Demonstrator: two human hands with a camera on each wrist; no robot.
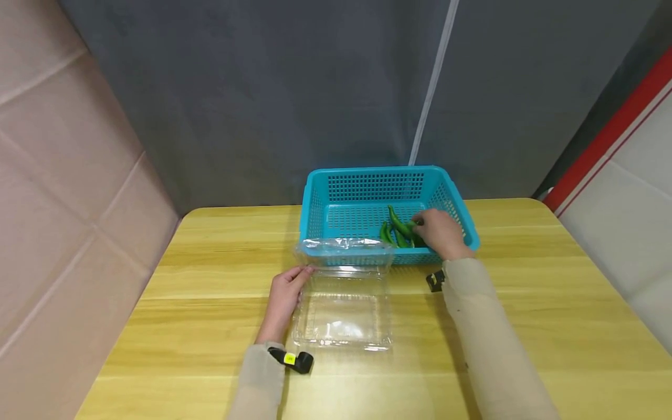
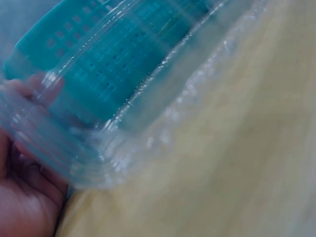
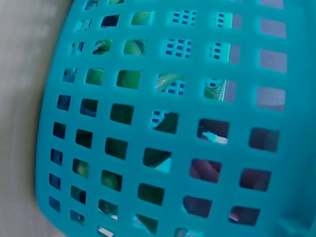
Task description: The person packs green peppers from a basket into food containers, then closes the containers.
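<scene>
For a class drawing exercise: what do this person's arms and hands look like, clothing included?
The left sleeve and right sleeve are long and pale beige. The left wrist's black device bears a yellow label; the right wrist has another black device. The left hand and right hand are gloveless.

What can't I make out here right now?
Green chili peppers: head view, count unclear; overlapping, partly behind right hand.
Right hand's grip: right wrist view, behind turquoise basket's perforated wall.
Left hand: left wrist view, cut by left edge.
Clear clamshell edges: left wrist view, blurred.
</scene>
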